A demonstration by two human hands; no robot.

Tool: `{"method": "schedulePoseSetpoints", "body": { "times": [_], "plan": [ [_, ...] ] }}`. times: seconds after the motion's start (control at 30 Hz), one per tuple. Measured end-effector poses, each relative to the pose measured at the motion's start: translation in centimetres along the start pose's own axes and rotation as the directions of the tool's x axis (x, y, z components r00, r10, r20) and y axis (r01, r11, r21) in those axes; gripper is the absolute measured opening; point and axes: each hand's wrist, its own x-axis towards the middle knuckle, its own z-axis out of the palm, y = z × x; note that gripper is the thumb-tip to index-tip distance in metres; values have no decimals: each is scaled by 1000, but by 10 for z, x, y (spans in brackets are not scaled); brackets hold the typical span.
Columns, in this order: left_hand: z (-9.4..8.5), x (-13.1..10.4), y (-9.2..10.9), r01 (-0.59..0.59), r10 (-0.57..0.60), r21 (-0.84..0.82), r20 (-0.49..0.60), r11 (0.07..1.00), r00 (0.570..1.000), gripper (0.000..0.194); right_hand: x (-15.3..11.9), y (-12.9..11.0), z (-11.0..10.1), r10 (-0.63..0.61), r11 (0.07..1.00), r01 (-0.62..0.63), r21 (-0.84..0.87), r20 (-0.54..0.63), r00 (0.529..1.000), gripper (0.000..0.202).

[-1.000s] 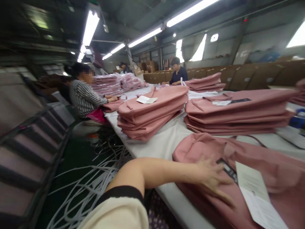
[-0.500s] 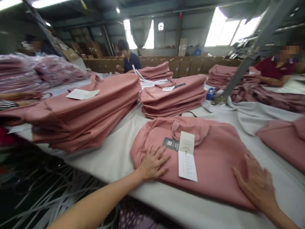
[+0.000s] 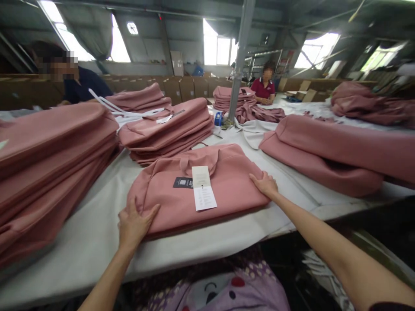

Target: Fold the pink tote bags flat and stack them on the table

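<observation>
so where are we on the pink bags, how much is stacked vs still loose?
Done, by the look of it: flat pink bags sit in neat stacks and. In hand: one pink bag with a white paper tag lies flat on the table, left hand and right hand on its two ends. Left: a loose heap of pink bags at the right.

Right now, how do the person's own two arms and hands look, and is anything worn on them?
Both arms are bare from forearm to fingers. The left hand and the right hand show no glove, ring, watch or bracelet. No sleeve shows on the left arm in the picture. At the lower right corner, a dark edge, perhaps a sleeve, shows on the right arm.
</observation>
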Motion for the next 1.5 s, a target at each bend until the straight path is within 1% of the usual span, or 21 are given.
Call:
{"method": "schedulePoseSetpoints", "body": {
  "times": [0.1, 0.2, 0.3, 0.43, 0.47, 0.5, 0.53, 0.6, 0.63, 0.67, 0.7, 0.77, 0.8, 0.83, 0.9, 0.97, 1.07, 1.17, 1.27, 1.4, 1.5],
  "plan": [
    [-5, 0, 0, 40, -40, -2, 25, 999, 999, 92, -9, 0, -11, -58, 998, 58, -7, -11, 998, 80],
    [-19, -10, -12, -81, 79, 39, 68, 996, 995, 75, -34, 14, -20, -97, 995, 97, -9, 1, 995, 75],
    [-29, -28, -32, -235, 218, 147, 119, 961, 969, 61, -63, 39, -18, -128, 991, 128, -32, -1, 992, 78],
    [-30, -41, -43, -249, 245, 279, 51, 927, 968, 68, -85, 57, -4, -194, 978, 181, -99, -144, 970, 76],
    [-29, -39, -42, -307, 308, 307, 47, 901, 950, 64, -87, 57, -2, -241, 969, 223, -106, -195, 951, 74],
    [-27, -36, -41, -412, 418, 330, 56, 849, 907, 57, -87, 55, 0, -303, 952, 282, -116, -251, 919, 71],
    [-26, -31, -40, -556, 562, 338, 89, 760, 823, 51, -87, 53, 1, -378, 926, 354, -133, -308, 873, 67],
    [-23, -21, -40, -804, 803, 307, 169, 508, 572, 53, -88, 50, 1, -548, 834, 518, -188, -389, 741, 58],
    [-23, -17, -40, -869, 864, 285, 190, 406, 466, 56, -88, 50, -1, -644, 759, 612, -224, -399, 653, 54],
    [-22, -13, -40, -902, 895, 272, 206, 335, 395, 58, -88, 51, -3, -743, 657, 708, -259, -382, 549, 49],
    [-23, -10, -40, -915, 906, 271, 222, 298, 360, 59, -89, 52, -5, -835, 532, 796, -289, -339, 434, 47],
    [-25, -7, -39, -927, 905, 263, 263, 267, 335, 62, -90, 55, -9, -954, 278, 908, -314, -202, 222, 49],
    [-27, -6, -38, -935, 902, 247, 287, 255, 322, 65, -92, 56, -12, -979, 191, 933, -305, -127, 159, 54],
    [-28, -6, -36, -943, 901, 226, 307, 244, 306, 68, -93, 57, -14, -989, 144, 947, -287, -55, 134, 61],
    [-30, -7, -34, -958, 908, 181, 319, 223, 271, 75, -99, 56, -16, -986, 148, 957, -248, 36, 162, 80],
    [-30, -8, -33, -965, 917, 141, 309, 220, 254, 82, -106, 55, -14, -975, 197, 951, -239, 49, 215, 94],
    [-27, -12, -31, -961, 912, 107, 306, 254, 275, 88, -115, 53, -8, -968, 238, 935, -265, 19, 252, 103],
    [-25, -16, -28, -950, 894, 114, 323, 290, 311, 90, -114, 54, -1, -971, 217, 936, -277, 39, 236, 103],
    [-25, -18, -26, -949, 900, 137, 303, 285, 314, 91, -109, 54, 3, -977, 198, 937, -287, 25, 213, 104],
    [-23, -20, -25, -948, 911, 147, 270, 282, 313, 94, -106, 52, 6, -972, 226, 936, -269, -4, 234, 111],
    [-24, -22, -25, -943, 895, 138, 301, 302, 330, 95, -108, 50, 8, -969, 239, 944, -226, 10, 248, 108]
  ]
}}
